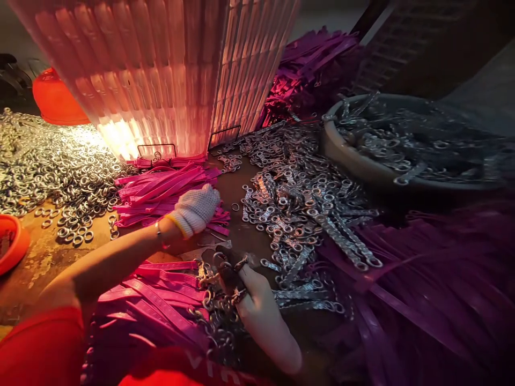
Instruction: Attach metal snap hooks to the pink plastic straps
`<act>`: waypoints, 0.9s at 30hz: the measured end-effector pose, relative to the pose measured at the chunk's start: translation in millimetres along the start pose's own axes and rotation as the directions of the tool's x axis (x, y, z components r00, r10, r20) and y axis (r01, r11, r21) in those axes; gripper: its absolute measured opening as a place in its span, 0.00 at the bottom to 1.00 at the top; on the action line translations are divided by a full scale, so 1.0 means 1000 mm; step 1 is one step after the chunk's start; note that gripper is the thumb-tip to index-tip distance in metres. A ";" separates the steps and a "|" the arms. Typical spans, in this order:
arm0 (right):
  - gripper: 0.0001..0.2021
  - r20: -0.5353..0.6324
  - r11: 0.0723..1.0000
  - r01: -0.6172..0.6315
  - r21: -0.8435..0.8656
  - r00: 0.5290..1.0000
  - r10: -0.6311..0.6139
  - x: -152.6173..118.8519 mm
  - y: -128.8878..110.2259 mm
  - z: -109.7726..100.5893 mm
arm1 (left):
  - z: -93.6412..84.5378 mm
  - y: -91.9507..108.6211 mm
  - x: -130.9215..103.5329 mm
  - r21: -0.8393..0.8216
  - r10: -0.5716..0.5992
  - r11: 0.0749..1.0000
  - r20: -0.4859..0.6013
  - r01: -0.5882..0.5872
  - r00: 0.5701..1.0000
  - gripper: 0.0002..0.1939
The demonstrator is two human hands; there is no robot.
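Observation:
My left hand, in a white knitted glove with a yellow cuff, is closed over a pile of pink straps. Its fingertips curl down out of sight, so what they hold is hidden. Nearer to me is my right hand, with dark covers on some fingers. Its fingers are bent together beside metal rings at the ends of a second bundle of pink straps. I cannot make out which piece they grip. Metal chain-like links with ringed ends lie heaped just right of it.
Loose metal rings cover the left of the table, near an orange bowl. A lit ribbed plastic panel stands behind. At right are a large tub of metal links and purple straps. More straps lie behind.

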State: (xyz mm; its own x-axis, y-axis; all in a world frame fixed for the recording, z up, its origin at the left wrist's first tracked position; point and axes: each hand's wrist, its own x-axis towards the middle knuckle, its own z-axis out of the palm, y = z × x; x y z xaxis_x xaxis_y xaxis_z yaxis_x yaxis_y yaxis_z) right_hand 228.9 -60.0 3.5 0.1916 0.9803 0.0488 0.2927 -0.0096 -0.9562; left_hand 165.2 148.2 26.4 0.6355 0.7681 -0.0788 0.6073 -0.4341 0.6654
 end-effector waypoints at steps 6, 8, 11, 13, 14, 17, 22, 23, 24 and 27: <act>0.21 -0.003 0.944 0.191 -0.269 0.980 -0.199 0.003 0.001 -0.001 | -0.030 -0.016 -0.110 -0.449 -0.102 0.854 0.355 0.265 0.929 0.07; 0.24 0.068 0.904 0.233 -0.358 0.972 -0.224 0.004 0.001 0.003 | -0.026 -0.021 -0.136 -0.586 -0.179 0.690 0.430 0.424 0.885 0.11; 0.19 0.154 0.802 0.260 -0.538 0.966 -0.209 0.005 -0.001 0.012 | -0.015 -0.025 -0.155 -0.649 -0.227 0.597 0.428 0.472 0.875 0.19; 0.14 0.178 0.681 0.282 -0.676 0.959 -0.221 0.004 -0.004 0.018 | -0.009 -0.026 -0.160 -0.664 -0.217 0.591 0.416 0.458 0.883 0.21; 0.11 0.190 0.614 0.296 -0.732 0.954 -0.234 0.003 -0.005 0.021 | -0.007 -0.026 -0.162 -0.662 -0.204 0.605 0.408 0.442 0.890 0.22; 0.06 0.247 0.450 0.358 -0.818 0.926 -0.287 0.001 -0.010 0.025 | -0.001 -0.024 -0.169 -0.551 -0.140 0.784 0.291 0.286 0.946 0.19; 0.05 0.287 0.363 0.404 -0.839 0.897 -0.337 -0.004 -0.003 0.027 | 0.014 -0.035 -0.182 -0.141 0.058 0.989 0.089 -0.045 0.994 0.07; 0.06 0.280 0.368 0.399 -0.840 0.899 -0.336 -0.005 0.001 0.028 | 0.016 -0.039 -0.184 -0.115 0.063 0.992 0.121 -0.049 0.991 0.06; 0.06 0.272 0.380 0.391 -0.838 0.904 -0.331 -0.007 0.004 0.030 | 0.018 -0.043 -0.185 -0.106 0.062 0.993 0.150 -0.046 0.987 0.07; 0.10 0.251 0.439 0.363 -0.822 0.923 -0.293 -0.008 0.011 0.032 | 0.018 -0.051 -0.186 -0.182 0.056 0.983 0.209 -0.017 0.976 0.09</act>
State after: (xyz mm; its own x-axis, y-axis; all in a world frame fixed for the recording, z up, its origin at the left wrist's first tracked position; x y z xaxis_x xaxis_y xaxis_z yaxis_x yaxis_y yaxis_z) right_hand 200.9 -61.6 -16.3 -0.1443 0.9567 0.2527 0.9681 0.1894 -0.1643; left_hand 24.6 18.6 -5.8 0.7542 0.6270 -0.1952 0.4992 -0.3543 0.7908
